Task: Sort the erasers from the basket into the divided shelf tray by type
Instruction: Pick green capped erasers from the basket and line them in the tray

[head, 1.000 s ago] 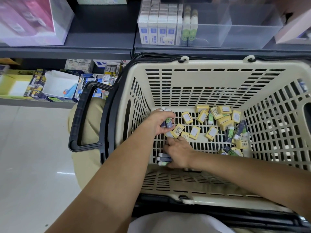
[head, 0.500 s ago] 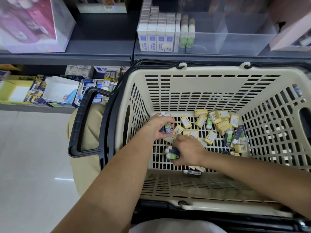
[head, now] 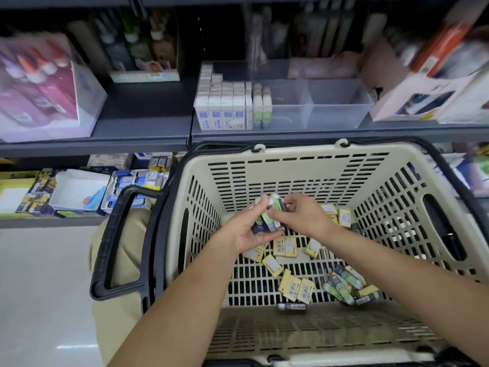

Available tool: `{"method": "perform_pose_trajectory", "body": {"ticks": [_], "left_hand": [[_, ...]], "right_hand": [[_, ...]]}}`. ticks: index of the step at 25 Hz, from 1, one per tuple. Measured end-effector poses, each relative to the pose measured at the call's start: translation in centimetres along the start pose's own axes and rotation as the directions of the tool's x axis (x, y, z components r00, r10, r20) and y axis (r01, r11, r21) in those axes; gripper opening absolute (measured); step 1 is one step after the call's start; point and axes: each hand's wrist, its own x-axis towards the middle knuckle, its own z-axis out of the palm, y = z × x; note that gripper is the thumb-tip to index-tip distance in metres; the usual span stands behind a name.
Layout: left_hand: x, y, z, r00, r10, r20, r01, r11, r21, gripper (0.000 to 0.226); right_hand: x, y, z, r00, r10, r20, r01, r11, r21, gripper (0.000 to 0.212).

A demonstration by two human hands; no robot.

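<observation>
Inside the cream basket point(head: 296, 165) my left hand point(head: 247, 229) holds a bundle of green-and-dark erasers point(head: 267, 221) above the floor. My right hand point(head: 301, 213) pinches the top of that same bundle, and the two hands meet over it. Yellow erasers point(head: 285, 246) lie scattered on the basket floor, and more green-and-dark erasers point(head: 344, 283) sit at the right. On the shelf behind stands the clear divided tray point(head: 338, 112); its left part holds white-and-blue erasers point(head: 225, 112), with two green erasers point(head: 262, 107) beside them.
The basket's black handle point(head: 116, 242) hangs out to the left. A pink-and-white box point(head: 45, 94) sits on the shelf at left, a white box point(head: 428, 96) at right. Lower shelf bins point(head: 76, 192) hold stationery. Pale floor lies at the lower left.
Both hands have lifted off the basket floor and come together. My right hand picked up green-and-dark erasers and brought them to the bundle in my left hand. The view tilted up toward the shelf.
</observation>
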Motion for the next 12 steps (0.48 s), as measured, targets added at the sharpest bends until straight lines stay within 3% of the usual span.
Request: {"method": "perform_pose_trajectory", "body": {"ticks": [3, 6, 9, 12], "left_hand": [[-0.5, 0.5, 1.0, 0.998, 0.024, 0.066, -0.025, 1.0, 0.013, 0.057], [-1.0, 1.0, 1.7, 0.996, 0.059, 0.063, -0.064, 0.995, 0.074, 0.044], [-1.5, 2.2, 2.6, 0.994, 0.107, -0.005, -0.104, 0.973, 0.207, 0.02], [-2.0, 3.6, 3.4, 0.987, 0.158, -0.014, -0.145, 0.934, 0.326, 0.016]], "right_hand": [[-0.3, -1.0, -1.0, 0.996, -0.089, -0.018, 0.088, 0.995, -0.038, 0.066], [-0.5, -1.5, -2.4, 0.986, -0.166, 0.013, 0.167, 0.983, -0.079, 0.06], [-0.4, -1.9, -3.9, 0.988, -0.147, 0.039, 0.143, 0.985, 0.095, 0.038], [-0.6, -2.8, -5.6, 0.988, -0.127, 0.093, 0.094, 0.95, 0.297, 0.026]]}}
